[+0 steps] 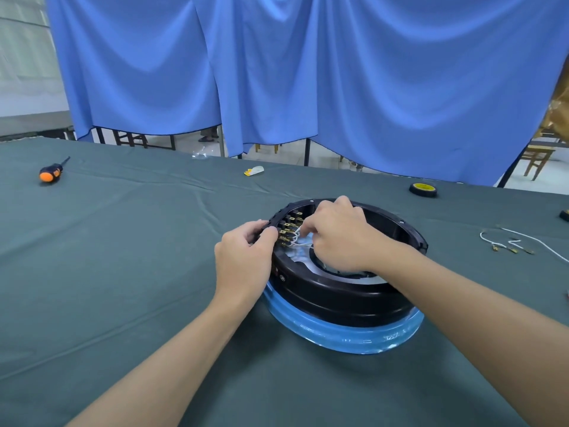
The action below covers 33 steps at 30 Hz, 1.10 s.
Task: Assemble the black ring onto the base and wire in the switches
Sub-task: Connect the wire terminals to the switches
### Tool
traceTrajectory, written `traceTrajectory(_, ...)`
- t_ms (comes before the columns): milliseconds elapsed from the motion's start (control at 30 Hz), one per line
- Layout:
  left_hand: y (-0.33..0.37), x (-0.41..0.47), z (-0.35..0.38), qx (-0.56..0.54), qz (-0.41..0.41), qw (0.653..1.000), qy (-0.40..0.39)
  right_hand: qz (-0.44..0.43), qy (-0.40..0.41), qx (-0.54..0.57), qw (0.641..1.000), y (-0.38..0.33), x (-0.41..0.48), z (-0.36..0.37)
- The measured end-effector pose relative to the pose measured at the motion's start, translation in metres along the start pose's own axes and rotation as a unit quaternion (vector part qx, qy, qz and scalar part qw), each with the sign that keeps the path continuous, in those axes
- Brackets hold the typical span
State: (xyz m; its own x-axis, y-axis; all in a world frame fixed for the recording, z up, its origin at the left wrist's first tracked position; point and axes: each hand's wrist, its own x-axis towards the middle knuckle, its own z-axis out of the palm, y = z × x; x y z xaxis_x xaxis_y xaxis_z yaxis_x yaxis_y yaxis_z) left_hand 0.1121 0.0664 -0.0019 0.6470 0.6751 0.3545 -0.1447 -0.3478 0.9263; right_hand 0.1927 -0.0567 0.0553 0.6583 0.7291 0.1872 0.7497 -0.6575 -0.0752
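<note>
Black ring (345, 291): a wide, glossy black plastic hoop, open in the middle, with small pale screw heads along its far rim; it sits on top of the base, near the middle of the counter (123, 272).
Base (348, 337): a round part wrapped in shiny blue film, showing as a blue band below the ring's near side; a pale inner surface shows through the ring's opening.
Switches (288, 226): a row of dark bodies with brass tabs, set along the inside of the ring's left wall.
Wires (297, 240): thin white leads, lying inside the ring just beside the switch tabs.
Left hand (243, 257): outside the ring on its left; the fingers (261, 231) curl closed over the ring's upper left edge, thumb against the outer wall, gripping it beside the switches.
Right hand (338, 232): reaches over the ring's opening; its fingers (304, 229) are pinched together at the white wires next to the brass tabs, though exactly what they pinch is hidden.
Loose wires (511, 241): more white leads with small terminals, on the counter well to the right of the ring.
Screwdriver (50, 172): orange and black handle, far left on the counter.
Wheel (423, 189): small, black with a yellow hub, beyond the ring to the right.
Cover: a dark green cloth over the counter.
</note>
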Motion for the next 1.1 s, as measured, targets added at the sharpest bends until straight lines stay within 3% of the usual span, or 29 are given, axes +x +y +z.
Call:
traceTrajectory(167, 0.0, -0.001, 0.005, -0.023, -0.032, 0.999, -0.03, 0.0, 0.132, 0.047, 0.99, 0.035, -0.03, -0.012)
traceTrajectory(367, -0.002, 0.002, 0.003, -0.047, -0.018, 0.998, -0.032, 0.114, 0.253, 0.179, 0.944, 0.096, -0.064, -0.009)
traceTrajectory(500, 0.013, 0.006, 0.001, -0.075, -0.062, 0.995, -0.033, 0.163, 0.171, 0.137, 0.962, 0.14, -0.079, -0.001)
traceTrajectory(600, 0.033, 0.006, 0.009, 0.094, -0.018, 0.995, -0.022, 0.16, 0.127, 0.087, 0.975, 0.162, -0.092, 0.008)
traceTrajectory(700, 0.063, -0.008, 0.032, 0.293, 0.123, 0.946, -0.066, 0.181, 0.093, 0.028, 0.979, 0.182, -0.096, 0.013)
traceTrajectory(900, 0.099, -0.037, 0.112, 0.448, 0.29, 0.813, -0.233, 0.291, 0.056, -0.054, 0.953, 0.218, -0.097, 0.027)
traceTrajectory(1000, 0.099, -0.039, 0.141, 0.426, 0.26, 0.814, -0.298, 0.328, -0.002, -0.022, 0.944, 0.226, -0.098, 0.032)
traceTrajectory(1100, 0.091, -0.037, 0.15, 0.41, 0.214, 0.812, -0.355, 0.326, -0.002, -0.019, 0.945, 0.229, -0.099, 0.032)
